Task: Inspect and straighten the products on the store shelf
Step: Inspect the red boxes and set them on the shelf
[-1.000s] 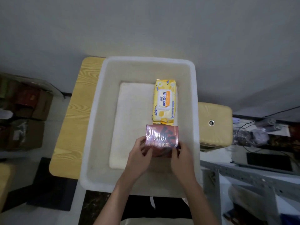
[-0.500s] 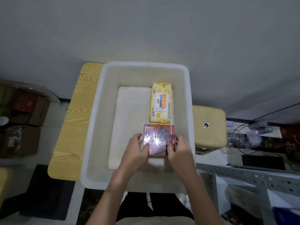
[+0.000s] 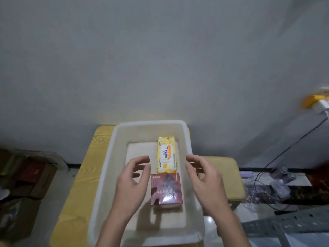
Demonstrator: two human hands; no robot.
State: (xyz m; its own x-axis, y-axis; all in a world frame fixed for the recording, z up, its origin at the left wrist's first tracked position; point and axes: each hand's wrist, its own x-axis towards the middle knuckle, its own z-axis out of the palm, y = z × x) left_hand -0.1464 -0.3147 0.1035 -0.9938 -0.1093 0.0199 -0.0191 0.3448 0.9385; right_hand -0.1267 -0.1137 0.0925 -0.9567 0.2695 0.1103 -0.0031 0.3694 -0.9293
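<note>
A dark red box wrapped in shiny film (image 3: 166, 188) lies flat in a white plastic bin (image 3: 105, 168). Just beyond it, touching its far edge, lies a yellow pack of wet wipes (image 3: 167, 154). My left hand (image 3: 132, 180) hovers left of the red box, fingers spread and curled, holding nothing. My right hand (image 3: 204, 177) hovers on the right side, over the bin's right rim, also spread and holding nothing. Neither hand touches the box.
The bin sits on a yellow wood-grain table (image 3: 85, 168) against a grey wall. A tan stool (image 3: 229, 177) stands to the right, with cables and clutter on the floor beyond. Cardboard boxes (image 3: 26, 177) are stacked at the left.
Both hands have let go of the red box and drawn apart; the box now rests in the bin. The camera has tilted upward, showing more wall.
</note>
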